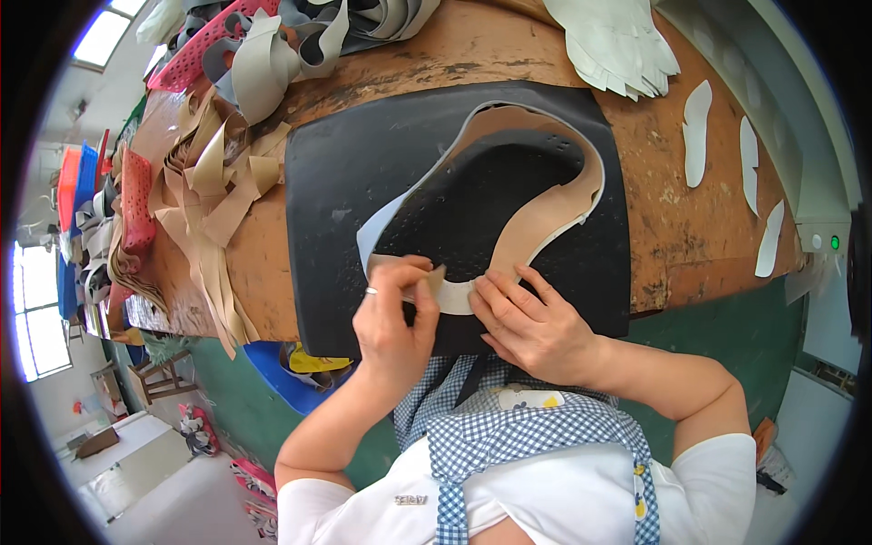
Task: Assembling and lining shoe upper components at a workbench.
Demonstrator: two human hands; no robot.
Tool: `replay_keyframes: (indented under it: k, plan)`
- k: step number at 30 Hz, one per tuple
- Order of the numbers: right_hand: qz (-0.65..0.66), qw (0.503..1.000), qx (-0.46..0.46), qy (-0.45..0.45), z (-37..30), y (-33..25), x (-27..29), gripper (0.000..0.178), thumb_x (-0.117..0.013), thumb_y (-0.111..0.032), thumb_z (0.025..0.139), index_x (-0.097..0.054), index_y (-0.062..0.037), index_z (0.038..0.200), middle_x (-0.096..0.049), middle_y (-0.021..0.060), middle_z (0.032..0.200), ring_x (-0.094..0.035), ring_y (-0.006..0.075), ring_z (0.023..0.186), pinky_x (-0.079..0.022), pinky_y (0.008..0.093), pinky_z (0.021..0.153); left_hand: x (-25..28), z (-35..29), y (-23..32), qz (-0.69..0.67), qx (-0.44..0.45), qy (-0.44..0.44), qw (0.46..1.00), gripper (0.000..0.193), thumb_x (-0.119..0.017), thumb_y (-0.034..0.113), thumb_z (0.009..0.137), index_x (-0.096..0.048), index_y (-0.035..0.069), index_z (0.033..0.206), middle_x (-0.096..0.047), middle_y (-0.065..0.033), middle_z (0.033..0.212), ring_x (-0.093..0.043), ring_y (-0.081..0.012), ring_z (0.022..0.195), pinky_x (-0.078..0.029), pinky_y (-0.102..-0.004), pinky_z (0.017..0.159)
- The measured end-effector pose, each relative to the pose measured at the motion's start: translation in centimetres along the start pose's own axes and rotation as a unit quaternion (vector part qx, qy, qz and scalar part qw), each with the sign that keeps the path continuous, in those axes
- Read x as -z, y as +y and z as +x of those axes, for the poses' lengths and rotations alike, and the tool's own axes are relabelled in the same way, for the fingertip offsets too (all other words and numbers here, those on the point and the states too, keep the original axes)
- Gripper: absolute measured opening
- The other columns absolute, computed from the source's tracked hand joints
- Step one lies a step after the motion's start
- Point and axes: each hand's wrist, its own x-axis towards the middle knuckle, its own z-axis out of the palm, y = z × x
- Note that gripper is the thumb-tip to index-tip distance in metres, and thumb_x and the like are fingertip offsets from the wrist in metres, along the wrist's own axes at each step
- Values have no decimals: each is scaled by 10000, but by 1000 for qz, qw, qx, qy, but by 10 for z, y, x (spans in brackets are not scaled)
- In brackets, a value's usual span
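Observation:
A long curved band point(536, 222), tan inside with a whitish outer edge, stands looped on a black mat point(331, 200). Its near part, a pale whitish stretch point(456, 298), lies between my two hands. My left hand point(395, 309), a ring on one finger, is closed in a pinch on a small tan flap point(437, 279) at the band's left end. Fingers of my right hand point(536, 322) press on the pale stretch and the band beside it, with the thumb at the near edge. Whether the flap is joined to the band, I cannot tell.
Tan strips point(213, 186) heap at the left of the worn wooden table point(677, 227). Beyond them, grey curved pieces point(263, 64) lie by a pink basket point(204, 45). White cut pieces point(618, 45) are stacked far right; several single ones lie nearby. A blue tub point(282, 377) stands below left.

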Motion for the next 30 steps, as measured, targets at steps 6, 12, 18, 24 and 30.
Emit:
replay_keyframes:
  k: [6, 12, 18, 24, 30]
  plan:
    - [-19, 1000, 2, 6, -1, 0, 0, 424, -665, -206, 775, -654, 17, 1135, -584, 159, 1215, -542, 282, 1205, -437, 469, 1014, 5, -6, 7, 52, -98, -90, 990, 405, -746, -20, 716, -555, -29, 1073, -594, -196, 1104, -606, -355, 935, -520, -414, 790]
    - [-18, 1000, 7, 8, -2, 0, -3, 406, -637, -209, 783, -654, 17, 1120, -583, 174, 1221, -538, 293, 1212, -444, 474, 1007, 3, -9, -1, 117, -165, -95, 975, 358, -757, -9, 643, -632, -4, 978, -610, -129, 1026, -605, -304, 882, -525, -395, 769]
    - [22, 1000, 12, 16, -5, 2, -2, 343, -593, -189, 807, -652, 29, 1065, -588, 215, 1200, -542, 335, 1206, -436, 498, 1018, -2, -5, 5, 127, -205, -72, 968, 339, -722, -34, 573, -693, 6, 908, -623, -84, 918, -611, -253, 795, -512, -353, 687]
    - [19, 999, 32, 2, -6, 5, 1, 354, -665, -166, 773, -651, 52, 1052, -610, 230, 1175, -546, 360, 1215, -420, 520, 1037, -1, -7, 2, 134, -226, -80, 961, 358, -696, 0, 551, -702, 4, 909, -628, -88, 924, -622, -247, 813, -529, -337, 681]
    - [13, 999, 37, 4, -6, 5, 1, 340, -659, -159, 770, -655, 59, 1032, -618, 233, 1156, -557, 361, 1201, -421, 522, 1036, -1, -9, 3, 153, -224, -84, 959, 374, -683, -1, 546, -707, 5, 919, -636, -87, 910, -629, -242, 796, -547, -311, 682]
